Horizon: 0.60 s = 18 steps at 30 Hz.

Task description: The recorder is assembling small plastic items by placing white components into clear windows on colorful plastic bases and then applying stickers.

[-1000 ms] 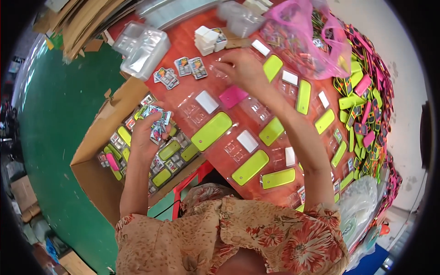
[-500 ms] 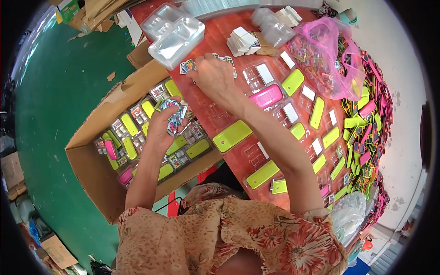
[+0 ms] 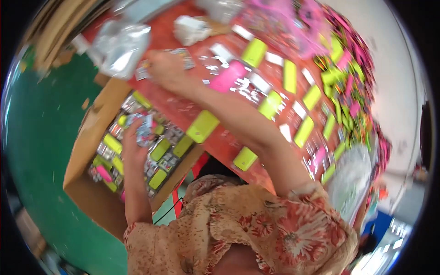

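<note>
Red tabletop (image 3: 176,103) lay under the right hand (image 3: 166,68), arm (image 3: 233,112) slanted leftward to cards (image 3: 187,59), grip unclear; the left hand (image 3: 132,142), half-curled, cradled shiny packets (image 3: 145,130).

This looks like a packing workshop or small factory. Lime and pink plastic cases (image 3: 202,127) lie in repeated rows beside white rectangular pieces (image 3: 261,83) across a broad red worktable (image 3: 169,103), and a big heap of like-coloured goods (image 3: 350,98) is piled near the pale wall (image 3: 389,68). A large open cardboard box (image 3: 89,137) next to the table holds many packs (image 3: 160,149), set close together. A stack of clear plastic trays (image 3: 121,46) and a see-through pink bag (image 3: 282,27) crowd the table's far side, brown cardboard sheets (image 3: 59,27) show beyond its left corner, and the floor (image 3: 50,123) is plain green
</note>
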Each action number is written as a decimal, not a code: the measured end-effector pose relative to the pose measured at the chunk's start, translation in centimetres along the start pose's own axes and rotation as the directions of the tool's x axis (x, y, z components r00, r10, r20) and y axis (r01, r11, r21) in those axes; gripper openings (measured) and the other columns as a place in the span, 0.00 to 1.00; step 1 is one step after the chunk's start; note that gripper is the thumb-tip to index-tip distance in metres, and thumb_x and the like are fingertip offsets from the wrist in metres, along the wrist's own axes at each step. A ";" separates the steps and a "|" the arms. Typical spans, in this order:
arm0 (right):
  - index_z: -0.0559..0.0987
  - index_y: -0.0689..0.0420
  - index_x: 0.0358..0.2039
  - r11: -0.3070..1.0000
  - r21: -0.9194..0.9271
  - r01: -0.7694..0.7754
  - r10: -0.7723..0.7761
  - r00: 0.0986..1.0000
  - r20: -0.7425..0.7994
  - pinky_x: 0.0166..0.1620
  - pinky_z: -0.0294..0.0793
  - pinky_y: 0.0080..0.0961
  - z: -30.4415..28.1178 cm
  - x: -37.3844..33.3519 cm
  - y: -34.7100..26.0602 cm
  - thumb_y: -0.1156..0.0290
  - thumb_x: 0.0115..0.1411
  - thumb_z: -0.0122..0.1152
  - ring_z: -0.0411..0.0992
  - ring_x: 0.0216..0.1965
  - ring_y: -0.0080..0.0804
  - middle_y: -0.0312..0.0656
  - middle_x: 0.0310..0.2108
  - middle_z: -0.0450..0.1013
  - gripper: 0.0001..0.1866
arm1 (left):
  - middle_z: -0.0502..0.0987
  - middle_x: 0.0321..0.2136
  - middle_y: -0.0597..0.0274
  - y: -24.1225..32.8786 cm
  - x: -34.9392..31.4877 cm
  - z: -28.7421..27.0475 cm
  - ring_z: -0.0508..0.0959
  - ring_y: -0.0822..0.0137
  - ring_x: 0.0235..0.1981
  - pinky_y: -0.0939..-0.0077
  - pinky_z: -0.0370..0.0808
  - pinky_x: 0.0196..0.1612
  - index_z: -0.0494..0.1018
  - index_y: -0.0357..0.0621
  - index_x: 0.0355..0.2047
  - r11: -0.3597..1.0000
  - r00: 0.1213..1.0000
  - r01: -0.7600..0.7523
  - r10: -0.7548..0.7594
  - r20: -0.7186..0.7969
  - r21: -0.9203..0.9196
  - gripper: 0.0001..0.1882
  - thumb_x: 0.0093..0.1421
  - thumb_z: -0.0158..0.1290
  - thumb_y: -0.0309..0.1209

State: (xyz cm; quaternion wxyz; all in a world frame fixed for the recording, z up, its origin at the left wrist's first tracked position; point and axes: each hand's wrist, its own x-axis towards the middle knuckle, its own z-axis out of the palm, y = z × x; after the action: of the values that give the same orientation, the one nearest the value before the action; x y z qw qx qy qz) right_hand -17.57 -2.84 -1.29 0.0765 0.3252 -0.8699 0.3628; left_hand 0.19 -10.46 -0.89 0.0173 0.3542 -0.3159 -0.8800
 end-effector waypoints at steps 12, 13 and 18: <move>0.72 0.60 0.24 0.911 0.403 -0.092 0.109 0.994 -0.019 0.31 0.68 0.32 -12.5 -4.2 1.0 0.68 0.45 0.59 0.70 0.27 0.41 0.47 0.23 0.70 0.09 | 0.73 0.30 0.55 0.4 -1.4 5.7 0.72 0.72 0.18 0.85 0.67 0.14 0.61 0.42 0.47 0.966 0.966 -0.110 0.049 0.253 0.236 0.16 0.58 0.44 0.27; 0.72 0.60 0.26 0.911 0.392 -0.124 0.144 0.989 -0.022 0.30 0.68 0.31 -14.4 -6.2 1.6 0.69 0.47 0.58 0.70 0.26 0.39 0.47 0.23 0.70 0.09 | 0.73 0.30 0.55 0.0 -2.2 6.9 0.72 0.72 0.18 0.85 0.67 0.14 0.62 0.42 0.46 0.968 0.961 -0.086 0.018 0.276 0.236 0.16 0.57 0.45 0.27; 0.72 0.61 0.29 0.962 -0.009 -0.272 0.260 0.929 -0.264 0.33 0.70 0.21 -25.8 -19.9 5.7 0.81 0.46 0.58 0.69 0.32 0.27 0.39 0.26 0.69 0.08 | 0.74 0.26 0.52 -4.2 -3.6 10.9 0.72 0.71 0.16 0.84 0.65 0.13 0.65 0.40 0.39 0.962 0.842 0.066 -0.197 0.503 0.267 0.11 0.56 0.47 0.30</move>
State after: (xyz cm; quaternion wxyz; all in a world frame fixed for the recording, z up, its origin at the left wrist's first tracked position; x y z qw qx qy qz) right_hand -8.34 27.84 6.74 0.1476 0.1520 -0.8962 0.3897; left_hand -3.24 -0.20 4.92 -0.1729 0.1211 -0.3869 -0.8976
